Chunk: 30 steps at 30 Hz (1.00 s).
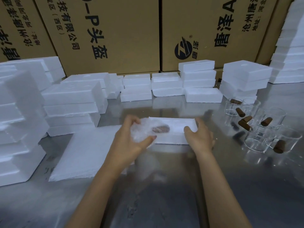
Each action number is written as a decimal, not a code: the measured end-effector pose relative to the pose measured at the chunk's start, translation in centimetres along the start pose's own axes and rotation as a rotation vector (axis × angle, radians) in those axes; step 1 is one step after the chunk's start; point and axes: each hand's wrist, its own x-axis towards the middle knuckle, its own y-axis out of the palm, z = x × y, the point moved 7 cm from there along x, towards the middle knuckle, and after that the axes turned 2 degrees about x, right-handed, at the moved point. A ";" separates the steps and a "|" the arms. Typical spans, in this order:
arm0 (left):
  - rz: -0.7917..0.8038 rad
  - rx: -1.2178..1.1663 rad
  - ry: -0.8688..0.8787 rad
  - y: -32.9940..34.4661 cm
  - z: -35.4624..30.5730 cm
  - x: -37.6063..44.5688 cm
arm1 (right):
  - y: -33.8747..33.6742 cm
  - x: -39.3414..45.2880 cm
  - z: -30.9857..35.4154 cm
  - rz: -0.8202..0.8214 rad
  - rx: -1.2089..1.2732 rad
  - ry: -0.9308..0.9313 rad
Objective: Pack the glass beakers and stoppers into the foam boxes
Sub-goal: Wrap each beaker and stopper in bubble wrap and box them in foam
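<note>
- At the middle of the steel desk, an open foam box lies flat, with both hands at it.
- The left hand has its fingers curled round a beaker wrapped in bubble film, held at the box's left end; a brown stopper shows through the wrap.
- The right hand curls its fingers over the box's right edge, steadying it.
- A flat foam lid lies just left of the box.
- Judged from this, packing is partway: closed foam boxes are stacked along the back of the desk, while unpacked glass beakers and loose stoppers wait on the right.
- Motion blur softens the wrapped beaker; whether it sits in the box or hovers above cannot be told.
- What the closed boxes contain is hidden.
</note>
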 end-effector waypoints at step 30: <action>0.352 0.649 -0.105 9.8 -2.5 8.7 | -0.3 1.6 -0.6 -0.130 0.228 0.037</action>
